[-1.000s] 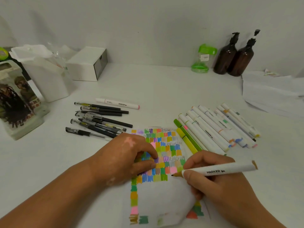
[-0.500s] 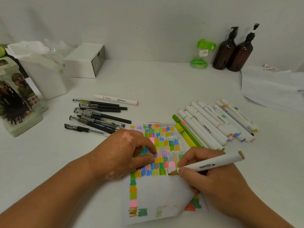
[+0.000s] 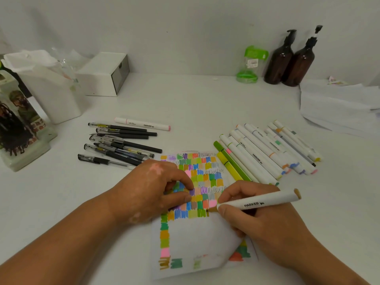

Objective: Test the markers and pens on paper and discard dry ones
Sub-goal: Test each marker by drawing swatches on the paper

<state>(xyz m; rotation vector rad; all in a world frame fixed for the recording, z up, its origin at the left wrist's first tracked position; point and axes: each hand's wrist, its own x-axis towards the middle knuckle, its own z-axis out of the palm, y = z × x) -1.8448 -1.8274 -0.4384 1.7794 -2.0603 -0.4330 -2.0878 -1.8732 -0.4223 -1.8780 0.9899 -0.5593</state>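
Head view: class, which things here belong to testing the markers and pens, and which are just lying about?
Belonging: held marker in the right hand; paper under the left hand; row of markers; black pens; lone marker.
Lying about: brown pump bottles; green-lidded jar; white box; stack of sheets.

Home desk or hobby corner. White tabletop [image 3: 195, 103] pushed against a plain white wall [image 3: 185, 27]. Stationery spread loose: black pens [image 3: 127, 133] in a heap, white markers [image 3: 267, 151] in a row, a paper [image 3: 195, 233] covered in colour swatches. Household items along the wall: two brown pump bottles [image 3: 277, 64], a green-lidded jar [image 3: 249, 64], a white box [image 3: 100, 77], a white bin [image 3: 49, 93]. Loose sheets [image 3: 339, 105] stacked at right. A picture-printed pack [image 3: 18, 124] at far left.
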